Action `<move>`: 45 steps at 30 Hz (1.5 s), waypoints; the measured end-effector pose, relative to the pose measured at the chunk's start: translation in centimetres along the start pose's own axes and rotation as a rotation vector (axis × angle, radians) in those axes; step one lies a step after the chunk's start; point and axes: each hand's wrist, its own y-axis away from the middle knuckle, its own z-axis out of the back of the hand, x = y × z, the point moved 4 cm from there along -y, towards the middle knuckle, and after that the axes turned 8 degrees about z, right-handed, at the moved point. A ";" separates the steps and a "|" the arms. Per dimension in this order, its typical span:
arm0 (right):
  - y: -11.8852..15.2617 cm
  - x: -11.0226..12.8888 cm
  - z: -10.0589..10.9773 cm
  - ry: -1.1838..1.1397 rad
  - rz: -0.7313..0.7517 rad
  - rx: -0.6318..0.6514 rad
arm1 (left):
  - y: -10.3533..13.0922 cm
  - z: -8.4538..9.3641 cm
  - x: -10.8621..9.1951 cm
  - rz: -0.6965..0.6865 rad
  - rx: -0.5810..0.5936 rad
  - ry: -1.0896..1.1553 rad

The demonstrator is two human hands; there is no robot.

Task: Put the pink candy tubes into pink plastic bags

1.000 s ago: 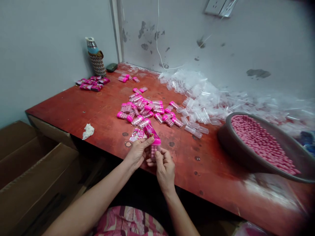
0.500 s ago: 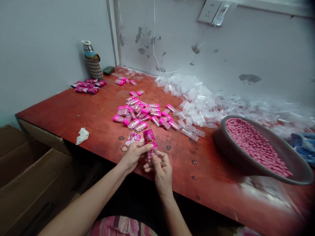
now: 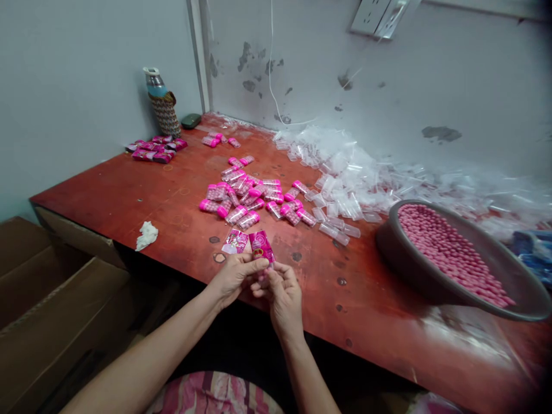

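Note:
At the table's front edge, my left hand (image 3: 235, 279) pinches a magenta printed wrapper (image 3: 261, 246) between thumb and fingers. My right hand (image 3: 285, 296) is closed close beside it, around a small clear tube of pink beads (image 3: 263, 278). The tube's top meets the lower end of the wrapper; fingers hide much of it. Just left of the wrapper, a second printed pink piece (image 3: 235, 241) lies flat on the table. Beyond my hands is a loose heap of pink-capped tubes (image 3: 249, 195) filled with pink beads.
Empty clear tubes (image 3: 340, 195) pile along the wall. On the right, a grey basin (image 3: 399, 253) holds pink beads (image 3: 448, 253). Wrapped pink packs (image 3: 153, 150) and a bottle in a knitted cover (image 3: 165, 112) stand back left. Crumpled tissue (image 3: 147, 236) and a cardboard box (image 3: 64, 310) are left.
My fingers have drawn slightly closer together, and less of the tube shows below the wrapper. The camera view has shifted a little; the things on the table lie as before.

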 end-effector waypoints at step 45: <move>-6.6 0.0 -2.4 0.222 0.063 0.118 | 2.2 4.3 -3.4 -0.911 -0.614 -1.428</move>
